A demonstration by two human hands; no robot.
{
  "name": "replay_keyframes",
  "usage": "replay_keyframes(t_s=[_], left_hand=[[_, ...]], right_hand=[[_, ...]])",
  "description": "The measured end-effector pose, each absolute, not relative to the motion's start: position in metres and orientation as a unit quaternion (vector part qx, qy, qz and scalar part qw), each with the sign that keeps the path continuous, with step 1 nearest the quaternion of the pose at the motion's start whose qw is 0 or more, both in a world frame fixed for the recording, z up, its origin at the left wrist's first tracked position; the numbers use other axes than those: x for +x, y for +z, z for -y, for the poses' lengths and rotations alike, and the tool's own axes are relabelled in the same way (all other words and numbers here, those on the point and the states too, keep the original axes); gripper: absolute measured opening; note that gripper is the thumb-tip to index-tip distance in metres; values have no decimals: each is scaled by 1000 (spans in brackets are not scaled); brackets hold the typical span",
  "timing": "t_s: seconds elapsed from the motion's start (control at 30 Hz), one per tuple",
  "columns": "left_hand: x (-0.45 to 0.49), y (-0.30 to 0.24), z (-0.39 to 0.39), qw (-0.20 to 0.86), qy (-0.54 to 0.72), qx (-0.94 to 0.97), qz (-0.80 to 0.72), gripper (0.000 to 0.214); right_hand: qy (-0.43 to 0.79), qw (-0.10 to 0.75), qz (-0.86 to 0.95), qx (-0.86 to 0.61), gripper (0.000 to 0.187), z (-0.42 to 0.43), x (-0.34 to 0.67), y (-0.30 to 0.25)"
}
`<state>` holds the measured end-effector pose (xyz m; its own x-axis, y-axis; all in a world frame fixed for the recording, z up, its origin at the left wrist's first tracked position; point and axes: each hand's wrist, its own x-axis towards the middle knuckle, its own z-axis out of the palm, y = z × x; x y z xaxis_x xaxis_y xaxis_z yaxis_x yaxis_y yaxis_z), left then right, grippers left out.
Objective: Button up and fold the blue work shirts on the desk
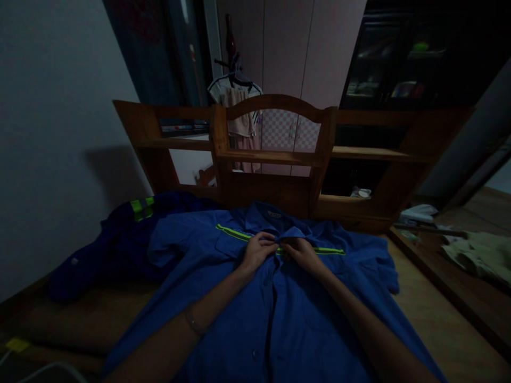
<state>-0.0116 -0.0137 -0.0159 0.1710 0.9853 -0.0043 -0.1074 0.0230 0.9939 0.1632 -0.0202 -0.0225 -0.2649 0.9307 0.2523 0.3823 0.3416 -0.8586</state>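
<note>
Blue shirt [235, 319], one, short-sleeved: lay front up in the near middle, on a pale wooden surface [415, 303], with its collar [258, 214] at the far end and sleeves to left and right. A yellow-green strip [233, 233] crossed the chest; the front opening [273, 303] ran down the middle, a dark gap between its edges.

Left hand [256, 251]: fingers bent, tips drawn together, gripping the shirt's front edge just below the collar. A thin band [194, 321] circled the forearm.

Right hand [304, 255]: fingers curled inward, gripping the fabric at the same opening, just beside the left hand. Fingertips partly hidden; fine detail lost in dim light.

Dark blue garment [112, 242], one, crumpled, with a yellow-green patch [142, 208]: lay left of the shirt and partly under its sleeve.

Wooden shelf frame [275, 157], arched in the middle: stood just beyond the collar.

Hanging clothes [235, 98], pale: hung on a dark stand [230, 40] beyond the frame, before a pale wardrobe [285, 53].

Dark cabinet [371, 69], glass-fronted: far right.

Pale cloth [479, 255]: lay at the right, well apart from the shirt.
</note>
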Motion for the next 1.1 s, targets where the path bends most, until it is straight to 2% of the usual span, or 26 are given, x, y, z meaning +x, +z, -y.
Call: replay_keyframes(t_s=[0.2,0.4,0.57,0.87,1.1], left_hand=[[-10,-15,13,459,506,616,-393,27],[-6,-17,15,401,508,654,-391,24],[-5,-21,16,324,470,676,-467,28],[-8,-20,13,346,437,694,-456,23],[-10,-19,12,326,439,712,-441,19]], right_hand=[[331,432,702,-460,27,24,163,-22],[248,474,698,-475,18,28,163,-11],[289,481,651,-511,18,28,155,-13],[408,500,577,-500,25,24,155,-19],[390,496,589,-505,28,21,156,-20]])
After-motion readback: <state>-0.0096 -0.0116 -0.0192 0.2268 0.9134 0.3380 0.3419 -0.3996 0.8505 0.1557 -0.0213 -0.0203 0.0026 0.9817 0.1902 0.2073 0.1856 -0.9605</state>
